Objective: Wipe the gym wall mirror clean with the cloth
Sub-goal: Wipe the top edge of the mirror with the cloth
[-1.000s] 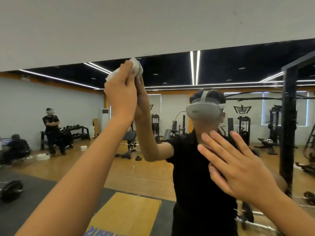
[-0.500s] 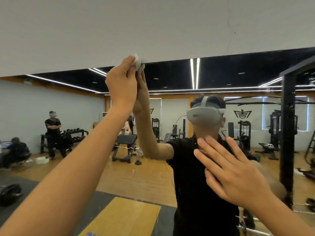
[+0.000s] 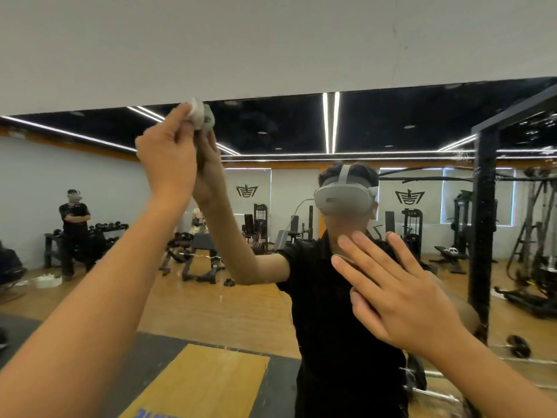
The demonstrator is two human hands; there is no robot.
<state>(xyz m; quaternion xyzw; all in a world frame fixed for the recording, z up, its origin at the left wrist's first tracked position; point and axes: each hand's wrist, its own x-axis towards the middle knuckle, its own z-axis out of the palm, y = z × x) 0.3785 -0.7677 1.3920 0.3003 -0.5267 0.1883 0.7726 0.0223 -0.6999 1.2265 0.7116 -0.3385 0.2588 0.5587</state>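
Bare left hand (image 3: 168, 158) and forearm, bare right hand (image 3: 401, 294) and forearm, reflected black short-sleeved shirt (image 3: 340, 312) with a collar, pale grey headset (image 3: 343, 200), strap (image 3: 346, 174) across the crown, thin cable (image 3: 301, 203) off its side

The cloth (image 3: 196, 111) is white, at the mirror's (image 3: 391, 122) top edge. Above the mirror the wall (image 3: 271, 40) is plain off-white. In the mirror show a black ceiling (image 3: 286, 125) crossed by white light strips (image 3: 330, 122), an orange band (image 3: 301, 164) beneath it, a honey-brown wooden floor (image 3: 226, 309), a dark grey mat (image 3: 159, 356) with a yellow panel (image 3: 205, 384) bearing blue letters (image 3: 150, 414), a black shirt (image 3: 325, 327), a pale grey headset (image 3: 343, 200) and black crests (image 3: 409, 197) on white.
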